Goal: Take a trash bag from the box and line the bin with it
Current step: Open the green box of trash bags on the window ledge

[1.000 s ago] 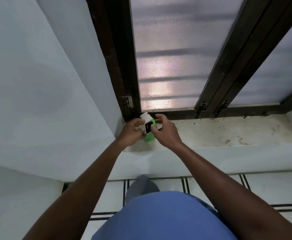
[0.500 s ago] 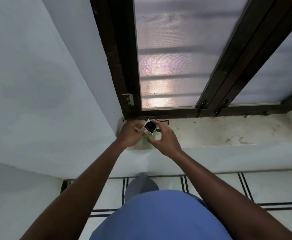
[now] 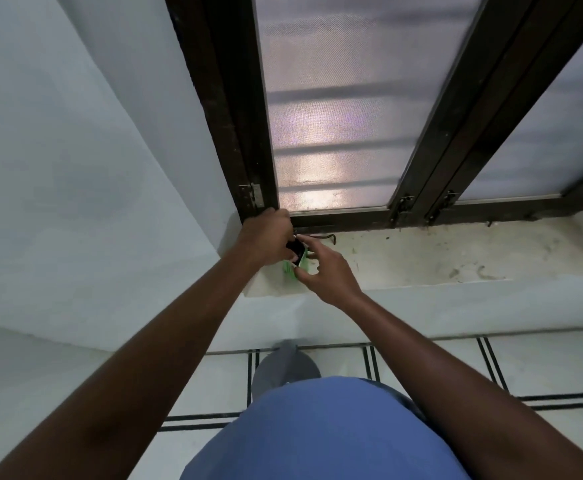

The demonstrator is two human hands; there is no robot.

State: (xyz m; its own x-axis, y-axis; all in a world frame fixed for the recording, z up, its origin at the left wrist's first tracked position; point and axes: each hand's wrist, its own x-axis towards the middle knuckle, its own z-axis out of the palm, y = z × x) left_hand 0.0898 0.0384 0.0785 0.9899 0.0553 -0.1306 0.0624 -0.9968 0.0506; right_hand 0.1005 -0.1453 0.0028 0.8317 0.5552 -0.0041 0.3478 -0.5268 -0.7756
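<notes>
Box: the small green and white box (image 3: 298, 263) sat at the left end of the pale window sill (image 3: 439, 258), close to the corner where the sill met the wall (image 3: 86, 188). Its open end faced up towards you and looked dark inside.
Left hand: your left hand (image 3: 267, 239) reached over the top of the box from the left, fingers curled down at the dark opening. They seemed to pinch something black there, most likely the trash bag (image 3: 295, 247), though the fingers hid most of it and I could not tell how firm that hold was.
Right hand: your right hand (image 3: 328, 271) held the box from the right side, thumb low on the green part and the fingers curved round the upper edge, a narrow grip that kept the box in place.
Sill: stained and marked, with a small dark bent piece of metal (image 3: 328, 237) just beyond your right fingers.
Window: 2 frosted panes (image 3: 345, 109) in a dark frame (image 3: 234, 109) stood straight above the sill, with a metal hinge (image 3: 253, 197) on the left post just above your left hand.
Yourself: you stood right against the low wall under the sill, in a blue top (image 3: 317, 431), on a white tiled floor (image 3: 542, 365) with dark lines.
Bin: not seen in this view.
</notes>
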